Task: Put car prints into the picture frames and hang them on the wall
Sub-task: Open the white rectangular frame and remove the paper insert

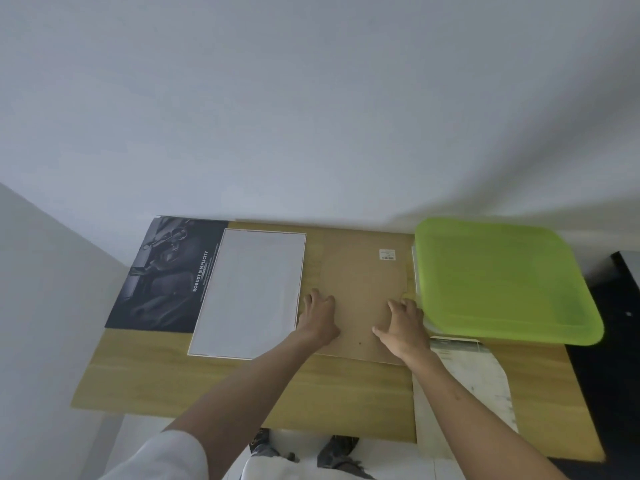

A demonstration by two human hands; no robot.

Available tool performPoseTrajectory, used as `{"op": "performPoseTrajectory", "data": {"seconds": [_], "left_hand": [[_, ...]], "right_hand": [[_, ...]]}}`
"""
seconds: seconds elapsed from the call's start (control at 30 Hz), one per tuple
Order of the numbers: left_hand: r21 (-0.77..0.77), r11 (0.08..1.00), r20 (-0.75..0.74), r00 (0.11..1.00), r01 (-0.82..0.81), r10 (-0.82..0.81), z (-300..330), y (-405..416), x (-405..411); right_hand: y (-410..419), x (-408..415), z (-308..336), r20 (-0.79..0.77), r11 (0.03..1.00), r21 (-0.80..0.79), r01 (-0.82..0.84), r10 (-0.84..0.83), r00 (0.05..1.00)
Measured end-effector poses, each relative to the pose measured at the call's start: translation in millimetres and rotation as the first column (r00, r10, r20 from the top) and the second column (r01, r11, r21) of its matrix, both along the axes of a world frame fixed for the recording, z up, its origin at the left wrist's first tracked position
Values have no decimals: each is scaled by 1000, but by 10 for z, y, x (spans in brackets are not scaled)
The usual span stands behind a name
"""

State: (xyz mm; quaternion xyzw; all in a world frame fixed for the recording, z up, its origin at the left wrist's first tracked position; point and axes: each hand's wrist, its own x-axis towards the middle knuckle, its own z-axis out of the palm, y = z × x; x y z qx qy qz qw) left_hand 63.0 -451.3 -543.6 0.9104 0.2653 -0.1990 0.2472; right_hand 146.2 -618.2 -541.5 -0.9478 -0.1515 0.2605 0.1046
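Observation:
A brown backing board (360, 271) of a picture frame lies face down on the wooden table (242, 386), with a small barcode sticker near its far right corner. My left hand (318, 315) presses flat on the board's near left part. My right hand (403, 327) rests on its near right part, fingers spread, beside the green lid. Left of the board lies a white-edged frame (247, 292) showing a pale blank sheet. Under its left side sits a dark car print (166, 275) with white lettering.
A lime-green plastic lid or tray (502, 282) covers the table's far right. A printed paper sheet (474, 379) lies below it near the right edge. A plain white wall (311, 116) rises behind the table. A black object (620, 306) stands at far right.

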Motion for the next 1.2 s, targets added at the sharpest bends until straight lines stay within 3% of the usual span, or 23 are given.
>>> {"op": "performPoseTrajectory", "data": {"seconds": [0.17,0.33,0.53,0.73,0.83,0.97,1.2], "left_hand": [[-83,997,158,987,6,7,58,189,-108],[-25,997,291,954,-66,71,141,557,-359],[91,977,244,956,-191,164,141,1263,-841],[165,983,54,996,-80,72,40,1754,-1339],[170,986,-19,1000,4,-1,-42,1865,-1486],[148,989,-1,1000,22,-22,-91,1874,-1560],[6,992,224,967,-129,125,-13,1936,-1573]], "right_hand": [[115,-117,62,67,998,-49,-37,40,997],[489,-318,160,79,994,55,-92,88,993],[1060,-681,247,16,971,153,-181,181,983],[1474,-1023,198,-25,974,96,-206,210,977],[1634,-1146,152,-16,982,41,-184,184,983],[1782,-1295,89,-62,995,18,-94,95,994],[1954,-1439,55,-75,981,165,105,-94,993]]}}
